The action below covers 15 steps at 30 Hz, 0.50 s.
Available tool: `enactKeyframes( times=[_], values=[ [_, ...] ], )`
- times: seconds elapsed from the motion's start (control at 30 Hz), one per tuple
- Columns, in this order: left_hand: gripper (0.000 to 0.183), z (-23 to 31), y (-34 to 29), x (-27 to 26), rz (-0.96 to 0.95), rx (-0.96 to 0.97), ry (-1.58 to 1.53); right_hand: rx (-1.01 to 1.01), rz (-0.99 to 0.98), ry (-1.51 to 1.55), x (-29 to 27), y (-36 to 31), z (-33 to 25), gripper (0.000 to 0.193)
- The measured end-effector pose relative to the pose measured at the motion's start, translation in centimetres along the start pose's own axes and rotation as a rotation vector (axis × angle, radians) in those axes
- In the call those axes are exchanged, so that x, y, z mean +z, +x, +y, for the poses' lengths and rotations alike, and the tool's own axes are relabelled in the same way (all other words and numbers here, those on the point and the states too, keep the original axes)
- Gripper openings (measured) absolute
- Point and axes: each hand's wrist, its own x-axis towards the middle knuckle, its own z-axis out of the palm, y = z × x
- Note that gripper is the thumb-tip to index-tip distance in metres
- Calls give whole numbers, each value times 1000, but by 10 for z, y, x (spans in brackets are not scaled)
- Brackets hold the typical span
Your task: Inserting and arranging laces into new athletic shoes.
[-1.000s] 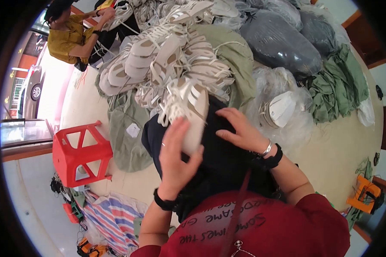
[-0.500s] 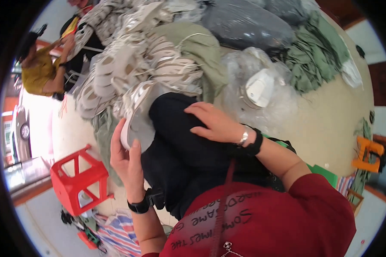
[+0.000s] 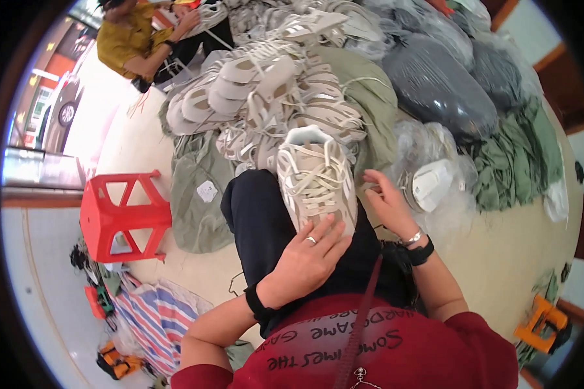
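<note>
Beige shoe (image 3: pixel 318 178): it lay in front of me over my dark trousers (image 3: pixel 256 201), toe toward my body, opening toward the pile, pale laces criss-crossed loosely over its tongue.
Left hand (image 3: pixel 310 262): my fingers rested across the toe, touching it; my thumb was hidden, so I could not tell whether I had it clasped or only pressed.
Right hand (image 3: pixel 394 206): released, fingers apart and slightly bent, just beside the shoe's right side without touching it.
Wrists: a black band (image 3: pixel 259 303) circled the left, a silver bracelet (image 3: pixel 413 238) and another dark band the right.
Shoe pile (image 3: pixel 259 78): similar shoes lay heaped just past the heel.
Red stool (image 3: pixel 126 217): it was on the floor to my left.
Clear plastic (image 3: pixel 418 139): it lay crumpled to my right, around a white piece (image 3: pixel 429 185).
Dark bags (image 3: pixel 435 84): they bulged ahead, to the right.
Co-worker (image 3: pixel 126 42): a person in a mustard top was at the pile's far left, hands near pale laces.
</note>
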Motion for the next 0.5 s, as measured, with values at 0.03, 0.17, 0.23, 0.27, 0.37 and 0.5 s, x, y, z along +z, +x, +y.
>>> enactKeyframes(
  times=[0.03, 0.17, 0.23, 0.27, 0.37, 0.5],
  values=[
    [47, 1, 0, -1, -20, 6, -7, 82, 45, 45, -3, 2, -8, 40],
    [47, 2, 4, 7, -25, 42, 38, -150, 60, -69, -3, 21, -40, 44],
    [44, 2, 7, 8, -22, 81, 81, -343, 27, -255, 5, 35, -60, 45],
    [44, 3, 8, 10, -5, 66, 82, -526, 10, -429, 11, 39, -68, 45],
    [40, 2, 6, 14, 2, 71, 99, -595, -123, -499, 31, 43, -78, 39],
    [36, -3, -5, 18, 2, 58, -42, -593, -234, -603, 41, 37, -63, 31]
  ],
)
